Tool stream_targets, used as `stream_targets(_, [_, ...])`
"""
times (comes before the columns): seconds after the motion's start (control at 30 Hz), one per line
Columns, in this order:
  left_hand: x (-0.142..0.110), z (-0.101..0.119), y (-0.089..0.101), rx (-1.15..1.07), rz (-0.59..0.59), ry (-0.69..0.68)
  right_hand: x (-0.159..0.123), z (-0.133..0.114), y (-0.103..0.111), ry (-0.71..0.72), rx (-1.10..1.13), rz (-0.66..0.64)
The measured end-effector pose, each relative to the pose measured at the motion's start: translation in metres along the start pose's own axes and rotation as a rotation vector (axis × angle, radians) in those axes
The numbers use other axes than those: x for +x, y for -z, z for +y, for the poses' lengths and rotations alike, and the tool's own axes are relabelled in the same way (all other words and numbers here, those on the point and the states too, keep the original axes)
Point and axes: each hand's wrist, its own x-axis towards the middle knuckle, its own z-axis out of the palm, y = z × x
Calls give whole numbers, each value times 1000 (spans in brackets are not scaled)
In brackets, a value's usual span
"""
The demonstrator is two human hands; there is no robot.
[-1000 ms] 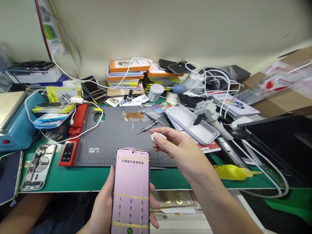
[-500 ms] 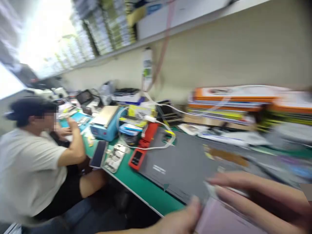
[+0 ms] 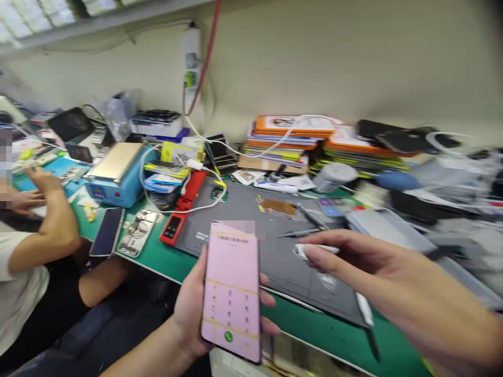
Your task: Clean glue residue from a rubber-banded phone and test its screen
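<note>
1. And here's the left grip [image 3: 190, 309], wrapped round the phone [image 3: 231, 319]: palm and thumb on one long side, fingers curling past the other. A fine hold, I'd say, since it leaves the lit keypad uncovered.

2. Over to the right grip [image 3: 369, 269], thumb and forefinger pinched together on a small white piece [image 3: 301, 251]. Too blurred to tell what it is; a light, steady pinch should suit it.

3. Look where the phone is: in front of the bench [image 3: 291, 322], screen up, out past the near edge. The left grip appears to carry its full weight, so a firm palm matters; a slip could mean the floor.

4. Yellow strips [image 3: 231, 286] run across the screen. Any touch there is best soft and flat, so none of them rucks up.

5. The right grip hangs over the grey mat [image 3: 255, 268], well apart from the phone. Two slim tools [image 3: 301, 233] lie just beyond its fingertips; a raised wrist should avoid knocking them.

6. And off to the left, a neighbour's arm [image 3: 49, 230] rests near the bench edge; elbows in is the safer style here.
</note>
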Motion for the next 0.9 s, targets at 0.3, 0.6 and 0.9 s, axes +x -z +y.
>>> stream_targets(0.3, [13, -10, -26, -99, 145, 22, -25, 10, 3, -81, 302, 238])
stream_targets(0.6, [27, -23, -40, -88, 133, 127, -22, 6, -14, 37, 113, 56])
stream_targets(0.9, [33, -30, -40, -51, 314, 87, -13, 31, -8, -70, 64, 290])
